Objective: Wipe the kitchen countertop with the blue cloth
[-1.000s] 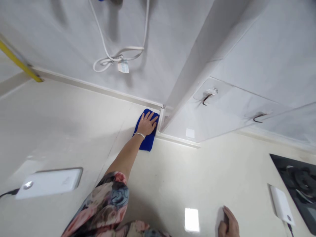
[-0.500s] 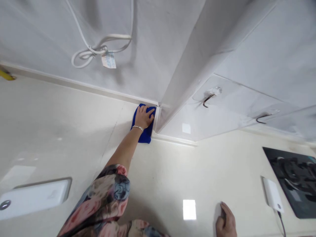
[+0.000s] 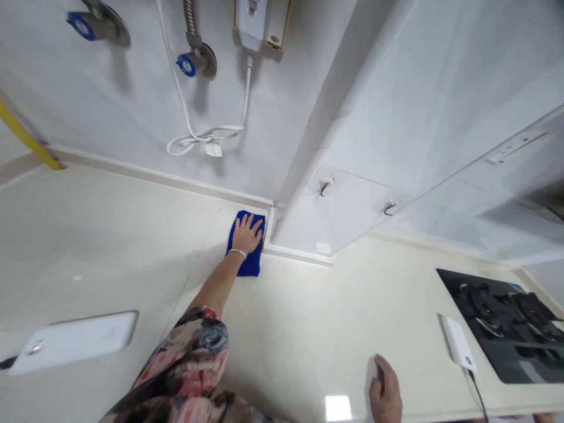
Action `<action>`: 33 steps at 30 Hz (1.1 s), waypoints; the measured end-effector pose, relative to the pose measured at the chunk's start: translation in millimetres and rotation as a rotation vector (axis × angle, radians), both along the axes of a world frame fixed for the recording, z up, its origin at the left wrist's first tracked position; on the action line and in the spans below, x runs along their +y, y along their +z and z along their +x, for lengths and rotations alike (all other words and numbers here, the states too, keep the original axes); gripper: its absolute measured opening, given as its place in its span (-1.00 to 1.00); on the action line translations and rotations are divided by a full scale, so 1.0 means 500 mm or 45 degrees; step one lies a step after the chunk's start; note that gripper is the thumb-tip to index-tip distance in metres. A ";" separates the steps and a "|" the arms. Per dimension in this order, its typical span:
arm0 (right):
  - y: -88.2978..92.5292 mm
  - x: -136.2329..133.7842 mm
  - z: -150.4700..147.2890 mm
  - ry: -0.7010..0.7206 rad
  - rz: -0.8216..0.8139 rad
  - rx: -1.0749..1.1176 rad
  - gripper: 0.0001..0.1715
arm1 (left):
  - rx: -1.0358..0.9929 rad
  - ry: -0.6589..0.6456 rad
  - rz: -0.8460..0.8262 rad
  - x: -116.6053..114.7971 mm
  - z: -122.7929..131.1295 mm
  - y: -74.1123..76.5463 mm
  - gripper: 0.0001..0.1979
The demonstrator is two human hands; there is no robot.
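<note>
A small folded bright-blue microfibre cloth (image 3: 245,254) lies flat on the pale cream glossy stone countertop (image 3: 308,317), just left of the frame's centre, tucked into the inner corner where the raised backsplash strip meets the jutting white tiled column (image 3: 317,129). The left hand (image 3: 247,234) lies spread on top of it, fingers splayed and palm pressing down, a thin silver bracelet (image 3: 237,252) at the wrist and a floral sleeve (image 3: 185,364) trailing to the lower left.

As a judgement, the wiping has reached the far corner; the counter shows no visible dirt or wet streaks, so how much is already wiped cannot be told.

At the bottom, right of centre, the right hand (image 3: 385,393) rests loosely curled on the counter's near edge, holding nothing. Further out lie a white slab-shaped power bank (image 3: 73,342) at lower left, a second small white power bank (image 3: 458,346) beside the black glass gas hob (image 3: 502,317) at lower right, and a looped white cable (image 3: 198,136) hanging on the wall above.
</note>
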State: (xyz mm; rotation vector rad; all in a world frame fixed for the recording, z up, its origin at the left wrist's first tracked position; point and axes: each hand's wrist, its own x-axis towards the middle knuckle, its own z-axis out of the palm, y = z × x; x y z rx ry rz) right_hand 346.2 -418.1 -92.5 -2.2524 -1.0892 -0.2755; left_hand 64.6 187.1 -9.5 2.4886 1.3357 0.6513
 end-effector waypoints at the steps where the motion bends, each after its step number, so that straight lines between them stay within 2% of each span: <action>1: 0.002 0.001 -0.001 0.005 0.001 0.004 -0.45 | 0.010 -0.007 -0.004 -0.014 -0.010 0.000 -0.42; 10: 0.021 0.017 -0.009 0.043 0.062 -0.022 -0.48 | 0.123 -0.094 0.005 -0.142 -0.089 0.000 -0.41; 16: 0.020 0.022 -0.008 0.049 0.102 -0.014 -0.48 | 0.183 -0.139 0.003 -0.232 -0.128 0.001 -0.42; 20: 0.022 0.022 -0.010 0.043 0.117 -0.007 -0.48 | 0.181 -0.196 0.010 -0.274 -0.144 -0.002 -0.44; 27: 0.030 0.021 -0.016 0.042 0.124 -0.026 -0.48 | 0.162 -0.173 -0.044 -0.295 -0.148 0.003 -0.47; 31: 0.039 0.019 -0.021 0.026 0.084 -0.028 -0.48 | 0.117 -0.233 -0.005 -0.279 -0.164 0.005 -0.47; 33: 0.045 0.018 -0.025 0.012 0.060 -0.021 -0.47 | 0.120 -0.204 -0.004 -0.261 -0.166 0.008 -0.46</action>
